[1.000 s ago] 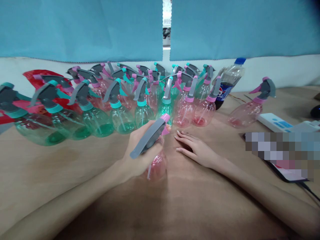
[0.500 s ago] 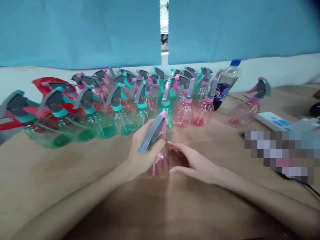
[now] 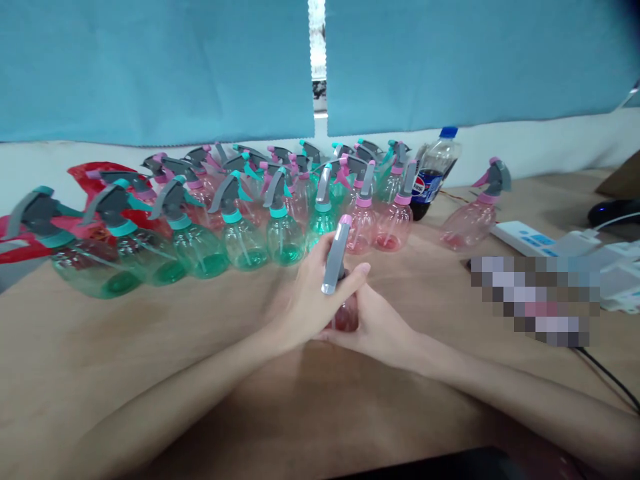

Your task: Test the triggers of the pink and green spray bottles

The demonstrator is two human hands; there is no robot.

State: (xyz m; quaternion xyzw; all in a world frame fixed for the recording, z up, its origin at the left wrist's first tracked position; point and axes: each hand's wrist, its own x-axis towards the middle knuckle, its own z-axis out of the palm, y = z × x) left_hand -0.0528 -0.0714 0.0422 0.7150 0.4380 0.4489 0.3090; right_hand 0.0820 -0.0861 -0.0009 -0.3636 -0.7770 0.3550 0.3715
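A pink spray bottle (image 3: 346,315) with a grey trigger head and pink nozzle stands near the middle of the table, nozzle pointing away from me. My left hand (image 3: 320,290) is wrapped around its neck and head, thumb across the near side. Lower down, my right hand (image 3: 383,320) grips the bottle's body from the right, its thumb around the front. Most of the body and the right fingertips are hidden by the hands. Just beyond them stands a green spray bottle (image 3: 321,220), and a pink spray bottle (image 3: 393,230) is to its right.
Several green and pink spray bottles (image 3: 203,257) form rows behind my hands. A cola bottle (image 3: 429,177) stands back right, with a lone pink spray bottle (image 3: 467,223) beside a white power strip (image 3: 523,239). Red plastic bags (image 3: 100,170) lie at the left.
My right hand has closed on the bottle's body, where before it was open beside it. The left hand has turned the bottle more upright and moved slightly right. The view has shifted a little.
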